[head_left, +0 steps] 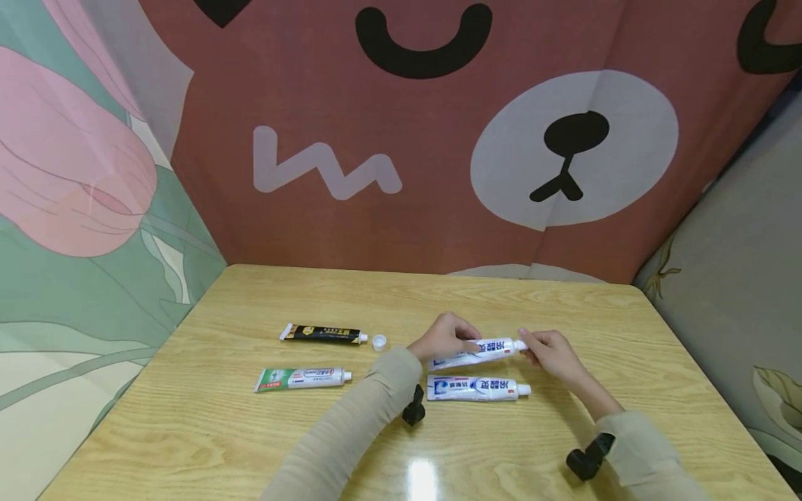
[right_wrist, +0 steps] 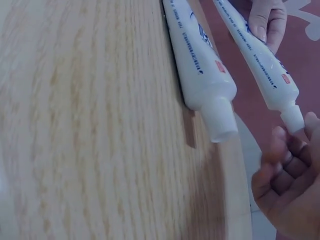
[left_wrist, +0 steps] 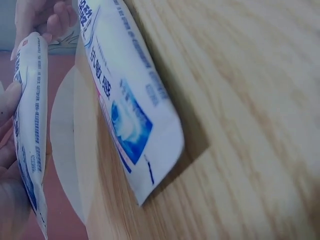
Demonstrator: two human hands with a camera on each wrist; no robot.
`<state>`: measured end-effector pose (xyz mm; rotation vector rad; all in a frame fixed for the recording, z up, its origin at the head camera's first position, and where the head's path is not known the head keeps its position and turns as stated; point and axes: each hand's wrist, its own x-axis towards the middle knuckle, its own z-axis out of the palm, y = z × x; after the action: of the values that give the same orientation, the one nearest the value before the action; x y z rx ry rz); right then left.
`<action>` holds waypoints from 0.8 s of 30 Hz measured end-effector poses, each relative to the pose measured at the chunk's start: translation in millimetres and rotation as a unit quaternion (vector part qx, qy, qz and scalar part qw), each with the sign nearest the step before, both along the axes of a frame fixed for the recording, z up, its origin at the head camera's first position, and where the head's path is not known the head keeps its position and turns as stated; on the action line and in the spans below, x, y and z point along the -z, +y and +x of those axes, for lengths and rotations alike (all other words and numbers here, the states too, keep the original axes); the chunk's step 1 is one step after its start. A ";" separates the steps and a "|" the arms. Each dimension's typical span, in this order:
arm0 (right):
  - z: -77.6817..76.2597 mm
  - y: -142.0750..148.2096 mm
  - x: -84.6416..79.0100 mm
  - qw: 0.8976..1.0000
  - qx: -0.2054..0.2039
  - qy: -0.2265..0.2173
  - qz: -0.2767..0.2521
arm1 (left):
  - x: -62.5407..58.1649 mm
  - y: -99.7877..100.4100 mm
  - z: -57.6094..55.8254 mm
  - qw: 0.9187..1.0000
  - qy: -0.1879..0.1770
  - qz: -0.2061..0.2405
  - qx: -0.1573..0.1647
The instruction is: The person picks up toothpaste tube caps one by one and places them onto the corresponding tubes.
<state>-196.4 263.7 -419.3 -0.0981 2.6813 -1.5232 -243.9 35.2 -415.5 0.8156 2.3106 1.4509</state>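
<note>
My left hand [head_left: 443,337] grips a white-and-blue toothpaste tube [head_left: 495,349] by its body, thumb on the printed face. The tube is raised above the table, its capped end toward the right. At that end my right hand [head_left: 554,353] has thumb and curled fingers at the white cap [right_wrist: 292,119]. A second, matching toothpaste tube [head_left: 473,388] lies flat just in front of the held one, its cap on and pointing right. In the left wrist view, its flat crimped end [left_wrist: 155,175] shows close up.
To the left, a black toothpaste tube [head_left: 326,335] lies beside a loose white cap [head_left: 379,342]. Nearer lies a green-and-white toothpaste tube [head_left: 303,378]. Everything is on a wooden table [head_left: 207,431], with a printed bear curtain [head_left: 432,174] behind its far edge.
</note>
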 end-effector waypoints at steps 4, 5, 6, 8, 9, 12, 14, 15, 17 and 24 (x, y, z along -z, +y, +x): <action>2.3 2.0 -3.5 0.999 -0.022 0.006 -0.049 | 1.0 -0.6 -0.8 1.000 -0.006 0.002 -0.001; 3.2 2.9 -4.5 0.998 -0.029 0.009 -0.063 | 1.0 -0.7 -1.0 1.000 -0.005 0.002 -0.002; 4.0 3.6 -5.2 0.996 -0.033 0.013 -0.076 | 1.2 -0.9 -1.4 1.000 -0.004 0.003 -0.002; 5.6 5.3 -6.5 0.995 -0.037 0.018 -0.090 | 1.4 -1.2 -1.8 1.000 -0.008 0.009 -0.003; 6.3 5.8 -6.8 0.995 -0.041 0.022 -0.093 | 1.4 -1.4 -2.0 1.000 -0.009 0.011 -0.004; 6.5 6.0 -7.0 0.995 -0.041 0.035 -0.085 | 0.9 -1.8 -2.4 1.000 -0.016 0.016 -0.008; 5.6 5.7 -6.3 0.996 -0.037 0.042 -0.074 | -0.2 -1.5 -2.2 1.000 -0.019 0.016 -0.008; 4.9 5.2 -5.9 0.996 -0.034 0.043 -0.070 | -0.8 -1.1 -2.2 1.000 -0.020 0.016 -0.009; 3.4 4.2 -5.1 0.997 -0.025 0.039 -0.063 | -2.0 -0.6 -1.8 1.000 -0.020 0.017 -0.009; 2.7 3.4 -3.1 0.999 -0.030 0.008 -0.034 | -1.0 -3.1 -3.9 1.000 -0.014 0.006 -0.002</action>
<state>-193.7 267.0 -416.2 -0.1933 2.6137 -1.6039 -247.9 32.1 -414.5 0.7907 2.2858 1.4700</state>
